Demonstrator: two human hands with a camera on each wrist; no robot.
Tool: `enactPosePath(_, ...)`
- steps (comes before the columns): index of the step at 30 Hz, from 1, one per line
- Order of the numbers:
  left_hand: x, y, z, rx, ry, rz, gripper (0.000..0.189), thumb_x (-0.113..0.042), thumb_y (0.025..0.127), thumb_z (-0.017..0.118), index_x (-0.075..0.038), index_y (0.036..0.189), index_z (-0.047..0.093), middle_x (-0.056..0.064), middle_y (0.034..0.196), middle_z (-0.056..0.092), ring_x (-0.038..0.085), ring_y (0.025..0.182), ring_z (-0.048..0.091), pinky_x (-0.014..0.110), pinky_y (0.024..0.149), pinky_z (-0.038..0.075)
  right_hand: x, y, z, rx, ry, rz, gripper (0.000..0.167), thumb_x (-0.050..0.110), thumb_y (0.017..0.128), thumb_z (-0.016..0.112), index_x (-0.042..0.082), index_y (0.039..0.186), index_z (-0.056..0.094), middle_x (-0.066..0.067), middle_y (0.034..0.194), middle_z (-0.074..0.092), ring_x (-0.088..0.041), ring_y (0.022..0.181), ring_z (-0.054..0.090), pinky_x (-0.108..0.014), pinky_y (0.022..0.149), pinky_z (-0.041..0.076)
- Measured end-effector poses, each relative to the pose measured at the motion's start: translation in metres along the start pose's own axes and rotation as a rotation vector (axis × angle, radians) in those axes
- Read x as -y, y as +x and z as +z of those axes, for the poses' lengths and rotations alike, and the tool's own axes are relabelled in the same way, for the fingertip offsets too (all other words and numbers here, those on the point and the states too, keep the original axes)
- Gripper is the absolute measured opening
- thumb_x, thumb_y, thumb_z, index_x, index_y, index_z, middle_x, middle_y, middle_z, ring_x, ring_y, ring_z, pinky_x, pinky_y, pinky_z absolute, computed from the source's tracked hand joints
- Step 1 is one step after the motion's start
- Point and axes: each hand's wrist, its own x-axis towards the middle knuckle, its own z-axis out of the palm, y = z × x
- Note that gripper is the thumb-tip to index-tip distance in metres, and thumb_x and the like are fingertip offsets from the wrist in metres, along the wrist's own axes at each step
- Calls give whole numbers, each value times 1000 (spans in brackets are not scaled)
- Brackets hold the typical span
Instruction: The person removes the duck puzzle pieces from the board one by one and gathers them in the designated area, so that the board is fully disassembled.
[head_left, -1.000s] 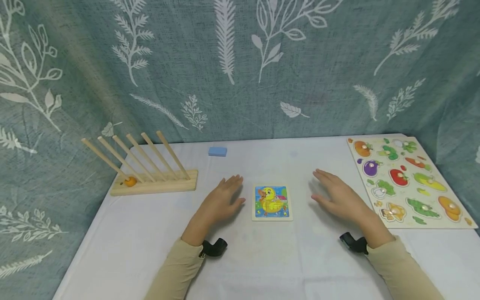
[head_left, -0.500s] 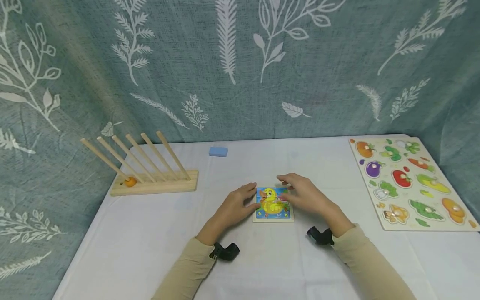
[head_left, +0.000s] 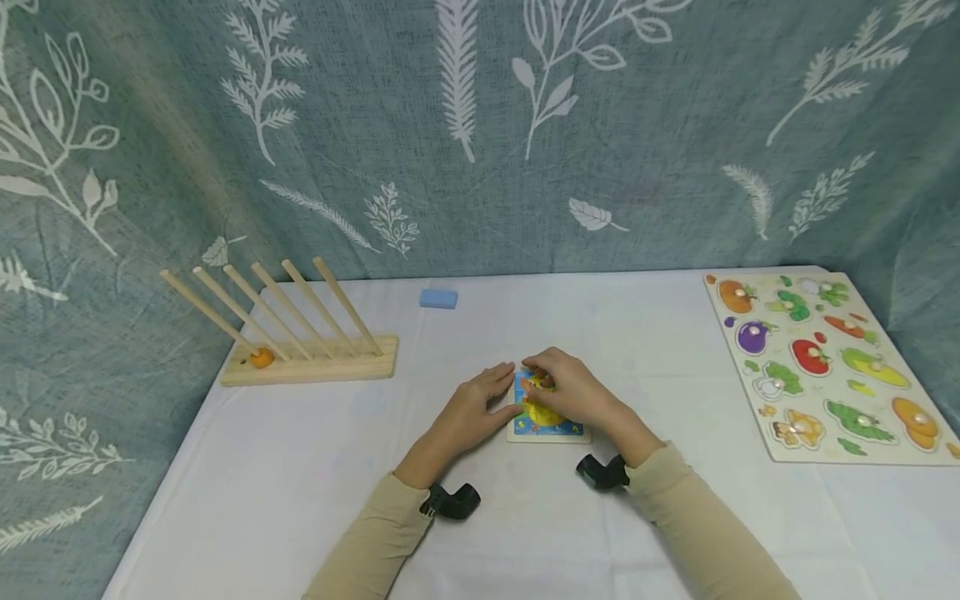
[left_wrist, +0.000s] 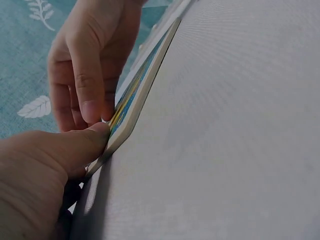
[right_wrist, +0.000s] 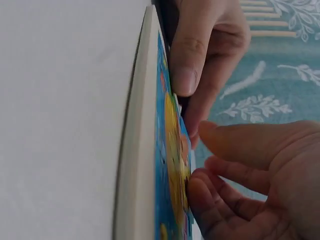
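A small square jigsaw puzzle (head_left: 551, 430) with a yellow duck on blue lies on the white tablecloth in front of me. My left hand (head_left: 474, 412) holds its left edge, thumb on the rim and fingers along the side. Over the upper part of the picture is my right hand (head_left: 576, 390), its fingers bent and fingertips right at the surface. In the right wrist view, a gap shows between the right thumb (right_wrist: 235, 142) and the other fingers, with nothing held there. The right hand covers much of the duck in the head view.
At the left stands a wooden rack (head_left: 352, 367) with several slanting pegs and an orange bead (head_left: 261, 358) at one peg's foot. A blue block (head_left: 438, 298) lies at the back. A vegetable peg puzzle board (head_left: 832, 392) lies at the right. A patterned curtain (head_left: 495, 208) hangs behind.
Both hands have moved inward from either side of the duck puzzle. The left has taken its left edge; the right has moved left over the picture, its fingers bending.
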Motion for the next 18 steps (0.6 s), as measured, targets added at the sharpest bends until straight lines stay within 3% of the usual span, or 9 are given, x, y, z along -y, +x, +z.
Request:
enactPosePath(9, 1, 0, 0, 1, 12, 11, 59, -29, 88, 68, 4, 134, 48, 15, 144, 45, 28, 134, 42, 41, 113, 34, 0, 0, 9, -20, -38, 12, 44, 16, 90, 67, -1, 129, 56, -15, 118, 51, -25, 107, 55, -42, 97, 50)
enactPosePath(18, 1, 1, -1, 9, -3, 0, 59, -27, 88, 68, 4, 134, 48, 16, 144, 44, 29, 134, 42, 41, 113, 34, -4, 2, 16, -81, 65, 21, 39, 11, 86, 70, 2, 122, 57, -14, 116, 50, -22, 101, 54, -37, 91, 52)
